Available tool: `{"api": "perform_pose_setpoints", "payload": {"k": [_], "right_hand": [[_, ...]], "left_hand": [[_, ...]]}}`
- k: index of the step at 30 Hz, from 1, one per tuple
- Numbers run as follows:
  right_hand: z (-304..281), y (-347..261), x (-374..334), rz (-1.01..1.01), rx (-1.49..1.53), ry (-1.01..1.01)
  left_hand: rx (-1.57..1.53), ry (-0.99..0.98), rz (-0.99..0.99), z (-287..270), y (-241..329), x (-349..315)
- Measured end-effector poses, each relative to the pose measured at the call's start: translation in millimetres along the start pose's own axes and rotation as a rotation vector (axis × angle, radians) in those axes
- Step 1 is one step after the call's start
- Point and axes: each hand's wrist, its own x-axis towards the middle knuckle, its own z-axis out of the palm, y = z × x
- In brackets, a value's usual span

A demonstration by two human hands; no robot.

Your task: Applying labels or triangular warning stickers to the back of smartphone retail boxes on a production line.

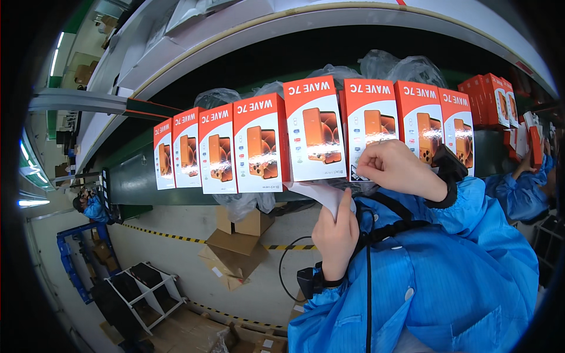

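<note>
A row of red-and-white phone boxes (315, 132), each printed with an orange phone, stands upright in front of me. My left hand (335, 238) grips a thin white sheet (322, 194) just below the row, its index finger stretched upward. My right hand (397, 167) is closed, fingertips pinched together at the lower left corner of a phone box (371, 112) right of the middle. A small dark printed label (355, 172) shows beside those fingertips. Whether the fingers hold anything is hidden. Black bands circle both wrists.
The boxes stand on a green conveyor belt (132, 179), with clear plastic bags (406, 67) behind them. More red boxes (488, 100) are stacked at the right, near a co-worker's blue sleeve (521, 191). Open cardboard cartons (238, 244) lie on the floor below.
</note>
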Motion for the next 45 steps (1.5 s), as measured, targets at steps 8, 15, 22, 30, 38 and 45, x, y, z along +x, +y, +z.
{"api": "perform_pose_setpoints", "payload": {"k": [8,15,22,30,38,45], "right_hand": [[6,2,0,-0.029,-0.022,0.04],[7,1,2,-0.017,-0.042,0.062],[13,4,2,-0.139,-0.209,0.201],[16,16,11,-0.143,-0.191,0.261],[6,-10,-38,-0.061,0.412,-0.411],[10,-9,-45,0.004,0.614,-0.093]], "left_hand": [[0.004,0.017,0.025,6,-1,3],[0.005,0.025,0.014,7,1,4],[0.141,-0.065,-0.019,8,8,5],[0.069,-0.041,-0.007,1,7,-1],[-0.962,0.472,-0.397,-38,37,-9],[-1.094,0.26,-0.535,-35,37,-34]]}}
